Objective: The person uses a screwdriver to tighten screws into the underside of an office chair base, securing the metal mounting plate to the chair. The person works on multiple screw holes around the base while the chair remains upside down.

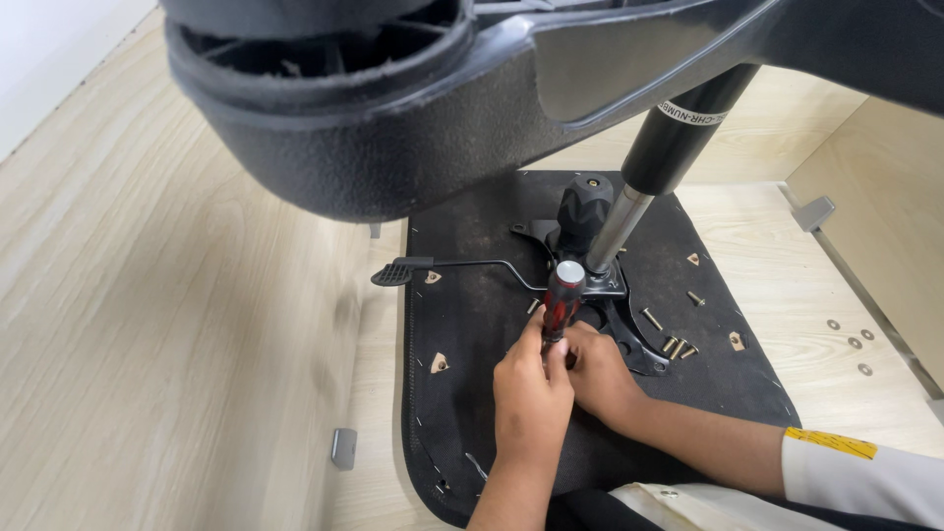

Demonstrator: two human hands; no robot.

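Observation:
A screwdriver [563, 298] with a red and black handle stands upright over the black seat underside [472, 315]. My left hand [531, 393] grips the lower part of its handle. My right hand [602, 379] is curled around the shaft just below, and it hides the tip. Both hands sit at the front edge of the black metal mechanism plate [629, 339]. A gas lift cylinder [678, 133] rises from that plate beside a black knob [585, 205].
The black chair base [344, 118] hangs overhead across the top. A lever with a paddle end [393, 274] sticks out to the left. Loose screws [678, 346] lie on the seat to the right. Small washers [864, 370] rest on the wooden floor.

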